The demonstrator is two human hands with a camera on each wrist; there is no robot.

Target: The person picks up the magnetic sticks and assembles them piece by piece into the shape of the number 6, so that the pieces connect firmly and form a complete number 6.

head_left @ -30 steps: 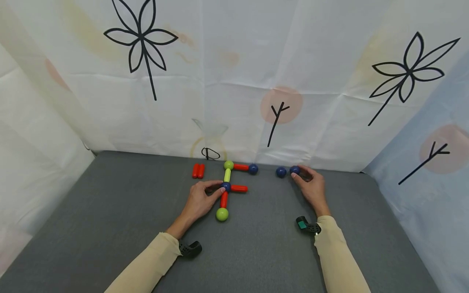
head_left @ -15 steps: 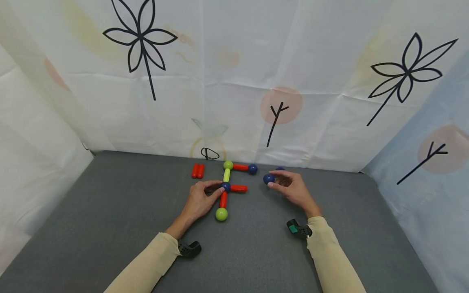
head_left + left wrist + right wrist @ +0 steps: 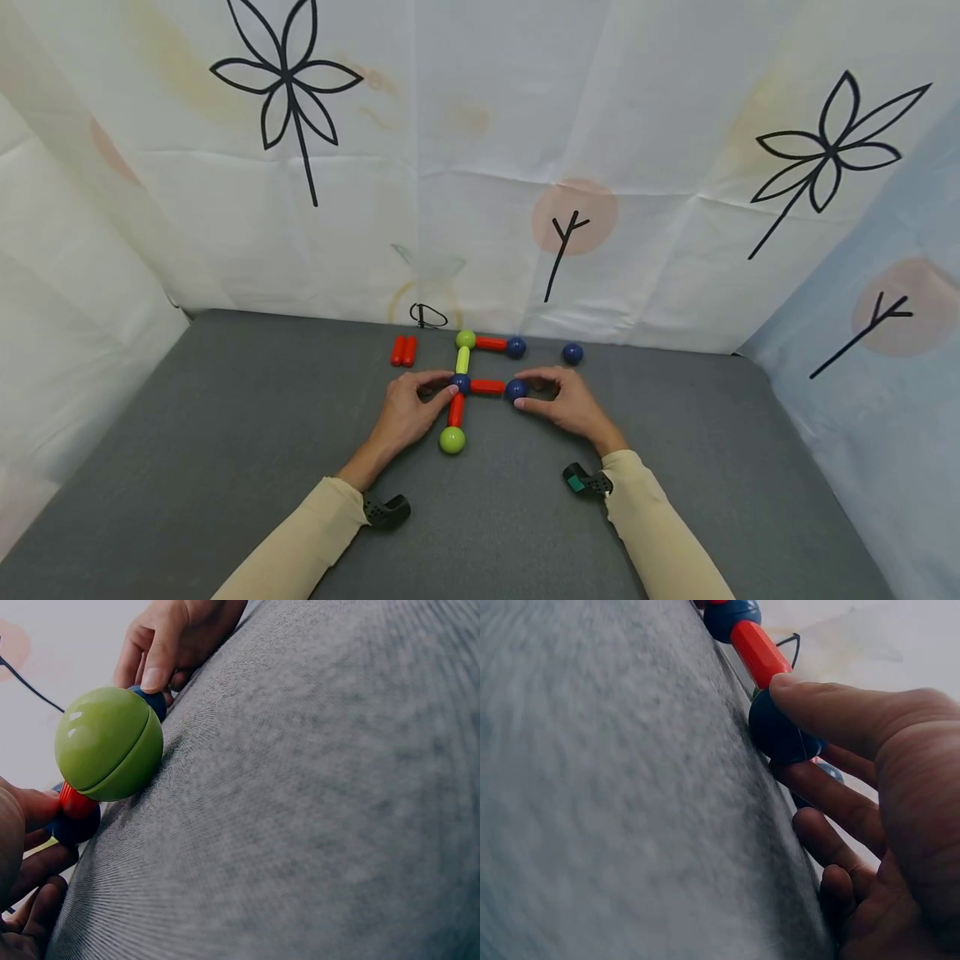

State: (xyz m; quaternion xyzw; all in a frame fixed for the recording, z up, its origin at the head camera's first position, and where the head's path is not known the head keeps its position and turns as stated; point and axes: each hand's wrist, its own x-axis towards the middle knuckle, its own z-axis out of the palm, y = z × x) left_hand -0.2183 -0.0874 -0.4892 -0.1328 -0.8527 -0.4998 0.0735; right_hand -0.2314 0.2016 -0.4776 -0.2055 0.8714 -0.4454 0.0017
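My left hand (image 3: 408, 410) pinches the dark blue ball (image 3: 461, 383) at the middle of a ball-and-rod figure lying on the table. From that ball a yellow-green rod (image 3: 462, 361) runs back to a green ball (image 3: 466, 339). A red rod (image 3: 456, 410) comes forward to a second green ball (image 3: 452, 440), large in the left wrist view. Another red rod (image 3: 487, 387) points right. At its free end my right hand (image 3: 562, 402) grips a blue ball (image 3: 784, 731) between thumb and fingers, the ball right against the rod tip in the right wrist view.
From the back green ball a red rod (image 3: 491, 343) leads right to a blue ball (image 3: 516, 347). One loose blue ball (image 3: 572, 353) lies farther right. Two red rods (image 3: 403, 351) lie side by side at the back left. A white printed cloth (image 3: 480, 250) hangs behind the grey table (image 3: 225, 467).
My right hand has carried a blue ball leftward and forward from beside the loose one to the end of the right-pointing red rod. The left hand has stayed on the middle ball.
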